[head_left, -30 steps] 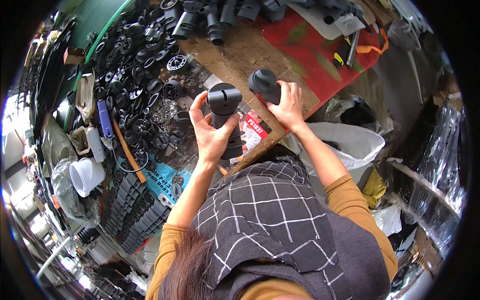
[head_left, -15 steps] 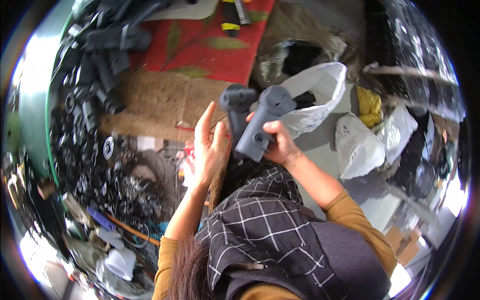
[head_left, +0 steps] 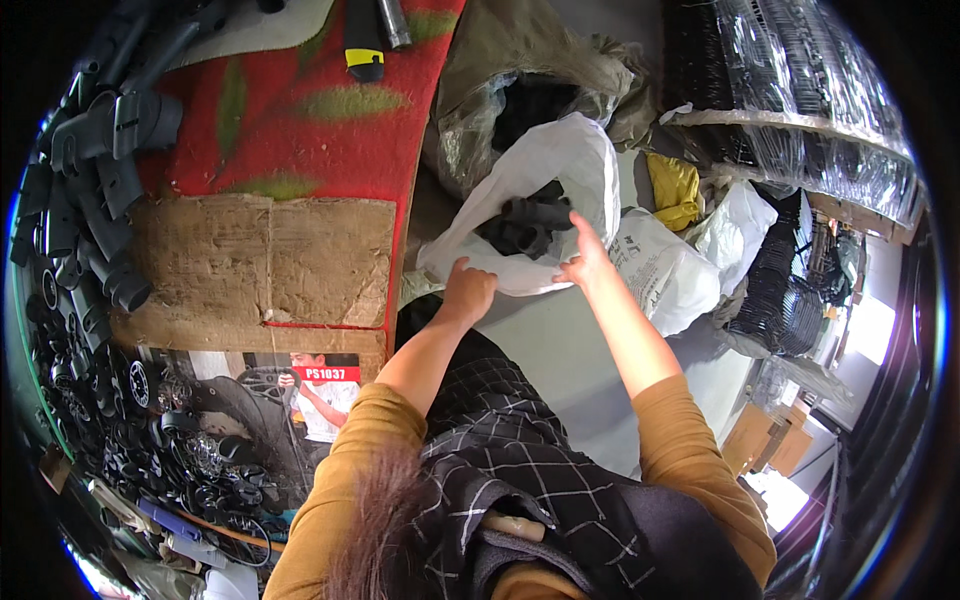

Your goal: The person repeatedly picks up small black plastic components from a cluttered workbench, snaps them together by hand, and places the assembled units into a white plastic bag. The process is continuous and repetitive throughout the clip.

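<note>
A white plastic sack [head_left: 460, 240] stands with its mouth open in front of me, right of the table. Inside it lie several dark grey plastic tube-like parts [head_left: 540, 213]. My left hand [head_left: 468, 292] is closed on the sack's near left rim. My right hand [head_left: 592, 258] is at the near right rim, fingers apart, one fingertip close to the uppermost grey part. Whether it touches that part or the rim, I cannot tell.
A red-covered table [head_left: 400, 130] with a cardboard sheet [head_left: 330, 250] is on my left, dark plastic parts [head_left: 100, 220] heaped along its far side. Filled white bags [head_left: 670, 275], a yellow bag [head_left: 673, 190] and a brownish plastic sack [head_left: 460, 120] stand around the open sack.
The two grey tube-like parts have left my right hand, and similar parts now lie in the sack. Both hands have moved to the sack's rim, the left one closing. My view has shifted right.
</note>
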